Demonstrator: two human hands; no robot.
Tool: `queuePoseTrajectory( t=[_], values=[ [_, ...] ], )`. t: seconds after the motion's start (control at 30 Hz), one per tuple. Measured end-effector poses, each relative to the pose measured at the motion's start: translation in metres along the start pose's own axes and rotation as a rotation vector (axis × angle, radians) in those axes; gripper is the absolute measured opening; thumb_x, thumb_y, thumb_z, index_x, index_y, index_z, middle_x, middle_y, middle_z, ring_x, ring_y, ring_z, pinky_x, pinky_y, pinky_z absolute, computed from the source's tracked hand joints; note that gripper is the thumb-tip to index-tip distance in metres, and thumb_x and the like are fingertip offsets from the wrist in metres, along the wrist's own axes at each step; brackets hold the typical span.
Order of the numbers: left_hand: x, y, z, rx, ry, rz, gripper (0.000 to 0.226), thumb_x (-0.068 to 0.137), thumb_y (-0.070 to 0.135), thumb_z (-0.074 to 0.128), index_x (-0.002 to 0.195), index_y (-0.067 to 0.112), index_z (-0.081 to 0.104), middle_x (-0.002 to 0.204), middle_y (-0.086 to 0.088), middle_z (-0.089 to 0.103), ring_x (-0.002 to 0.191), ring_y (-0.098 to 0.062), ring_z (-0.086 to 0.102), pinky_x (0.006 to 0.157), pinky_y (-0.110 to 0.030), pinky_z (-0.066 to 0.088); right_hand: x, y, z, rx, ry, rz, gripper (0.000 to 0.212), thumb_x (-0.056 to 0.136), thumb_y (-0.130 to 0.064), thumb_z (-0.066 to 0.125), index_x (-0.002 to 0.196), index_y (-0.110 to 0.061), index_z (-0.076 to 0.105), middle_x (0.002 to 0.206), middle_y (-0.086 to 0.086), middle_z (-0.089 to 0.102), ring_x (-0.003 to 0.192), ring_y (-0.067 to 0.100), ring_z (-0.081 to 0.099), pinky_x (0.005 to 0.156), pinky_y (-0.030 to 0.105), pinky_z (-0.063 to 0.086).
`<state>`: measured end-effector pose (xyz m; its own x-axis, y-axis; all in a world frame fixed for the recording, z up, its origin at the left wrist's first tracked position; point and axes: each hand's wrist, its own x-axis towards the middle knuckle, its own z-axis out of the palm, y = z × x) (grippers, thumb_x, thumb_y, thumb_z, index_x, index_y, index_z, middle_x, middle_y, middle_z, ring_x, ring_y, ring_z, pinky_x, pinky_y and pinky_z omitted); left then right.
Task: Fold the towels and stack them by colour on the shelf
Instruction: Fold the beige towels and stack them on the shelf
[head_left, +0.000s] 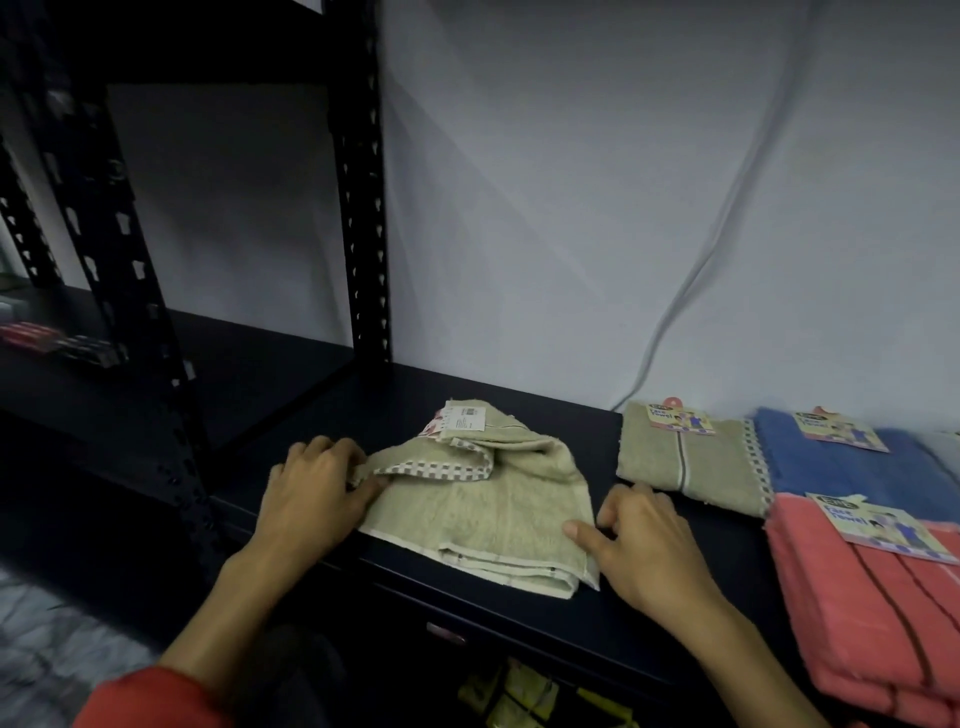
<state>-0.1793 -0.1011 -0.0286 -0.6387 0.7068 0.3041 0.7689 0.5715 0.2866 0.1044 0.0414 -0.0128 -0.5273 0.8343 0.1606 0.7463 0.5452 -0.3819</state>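
Dark metal shelf carries every towel: between the hands a half-folded beige towel, and right of the right hand a folded beige one, a blue one and a coral stack. Left hand pinches the towel's checked edge; right hand rests loosely curled at its near corner, thumb touching it.

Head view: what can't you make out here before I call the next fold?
- Pink towels: cut off by the right and bottom edges.
- Blue towel: far end cut off at right.
- Beige towel tag print: too small.
- Left shelf items: dark, blurred.
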Motion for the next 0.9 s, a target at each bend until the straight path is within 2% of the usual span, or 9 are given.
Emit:
queuePoseTrajectory(
  t=[0.07, 0.13, 0.27, 0.33, 0.4, 0.57, 0.63, 0.77, 0.9],
  values=[
    [0.002, -0.005, -0.006, -0.067, 0.001, 0.03, 0.032, 0.093, 0.056, 0.058, 0.106, 0.027, 0.068, 0.101, 0.005, 0.062, 0.102, -0.022, 0.058, 0.079, -0.038, 0.049, 0.001, 0.003, -0.002, 0.048, 0.046, 0.028, 0.03, 0.094, -0.043, 0.064, 0.077, -0.02, 0.055, 0.079, -0.007, 0.058, 0.08, 0.014, 0.056, 0.072, 0.036, 0.05],
    [0.003, -0.007, -0.015, -0.116, 0.022, 0.002, 0.033, 0.095, 0.06, 0.052, 0.094, 0.031, 0.066, 0.088, 0.008, 0.064, 0.088, -0.018, 0.062, 0.069, -0.037, 0.05, 0.006, 0.004, -0.007, 0.092, 0.086, 0.052, 0.029, 0.097, -0.035, 0.062, 0.075, -0.018, 0.055, 0.07, -0.004, 0.059, 0.068, 0.016, 0.058, 0.063, 0.037, 0.052],
    [0.004, -0.022, -0.032, -0.138, -0.04, -0.07, 0.032, 0.09, 0.065, 0.058, 0.089, 0.033, 0.06, 0.082, 0.012, 0.063, 0.077, -0.009, 0.061, 0.066, -0.035, 0.053, 0.003, 0.003, -0.013, 0.125, -0.029, 0.058, 0.035, 0.093, -0.055, 0.06, 0.078, -0.023, 0.057, 0.079, -0.007, 0.06, 0.076, 0.012, 0.058, 0.067, 0.036, 0.051],
    [-0.004, -0.032, -0.035, -0.135, -0.102, -0.092, 0.026, 0.09, 0.053, 0.069, 0.091, 0.028, 0.062, 0.088, 0.008, 0.065, 0.079, -0.007, 0.059, 0.07, -0.032, 0.053, -0.005, 0.003, -0.006, 0.086, -0.086, 0.021, 0.035, 0.089, -0.057, 0.063, 0.077, -0.024, 0.056, 0.086, -0.01, 0.055, 0.086, 0.01, 0.054, 0.077, 0.035, 0.048],
    [-0.013, -0.038, -0.037, -0.16, -0.062, -0.128, 0.018, 0.094, 0.04, 0.068, 0.087, 0.023, 0.063, 0.085, 0.004, 0.066, 0.076, -0.01, 0.06, 0.068, -0.034, 0.055, -0.009, 0.003, -0.001, 0.167, -0.073, 0.005, 0.032, 0.09, -0.049, 0.066, 0.074, -0.023, 0.057, 0.083, -0.009, 0.056, 0.083, 0.011, 0.053, 0.079, 0.036, 0.05],
    [-0.031, -0.012, -0.053, -0.42, 0.038, -0.088, 0.024, 0.093, 0.043, 0.068, 0.081, 0.022, 0.07, 0.065, 0.003, 0.069, 0.058, -0.011, 0.067, 0.053, -0.022, 0.049, -0.006, -0.007, -0.009, 0.456, 0.099, -0.053, 0.025, 0.093, -0.028, 0.068, 0.076, -0.018, 0.053, 0.061, 0.005, 0.055, 0.053, 0.01, 0.047, 0.051, 0.02, 0.039],
    [-0.035, 0.011, -0.064, -0.622, -0.038, -0.051, 0.019, 0.092, 0.04, 0.071, 0.086, 0.022, 0.076, 0.065, 0.001, 0.071, 0.054, -0.01, 0.068, 0.056, -0.024, 0.052, -0.006, -0.014, -0.014, 0.522, 0.174, -0.13, 0.024, 0.091, -0.02, 0.071, 0.073, -0.02, 0.055, 0.054, 0.002, 0.049, 0.05, 0.011, 0.042, 0.051, 0.019, 0.039],
    [-0.042, 0.061, -0.075, -0.864, -0.26, 0.103, 0.02, 0.094, 0.015, 0.07, 0.114, 0.013, 0.074, 0.092, -0.003, 0.079, 0.079, -0.013, 0.076, 0.073, -0.018, 0.057, -0.004, -0.031, -0.023, 0.694, 0.125, -0.218, 0.016, 0.088, -0.015, 0.074, 0.078, -0.025, 0.068, 0.066, -0.002, 0.06, 0.061, 0.006, 0.053, 0.06, 0.016, 0.043],
    [-0.053, 0.101, -0.059, -1.007, -0.385, 0.065, 0.023, 0.086, 0.011, 0.078, 0.106, 0.001, 0.071, 0.084, -0.015, 0.077, 0.073, -0.028, 0.077, 0.075, -0.037, 0.064, -0.019, -0.048, -0.024, 0.799, 0.04, -0.314, 0.021, 0.086, -0.015, 0.077, 0.099, -0.029, 0.068, 0.076, -0.003, 0.062, 0.069, 0.01, 0.06, 0.067, 0.018, 0.049]
  ],
)
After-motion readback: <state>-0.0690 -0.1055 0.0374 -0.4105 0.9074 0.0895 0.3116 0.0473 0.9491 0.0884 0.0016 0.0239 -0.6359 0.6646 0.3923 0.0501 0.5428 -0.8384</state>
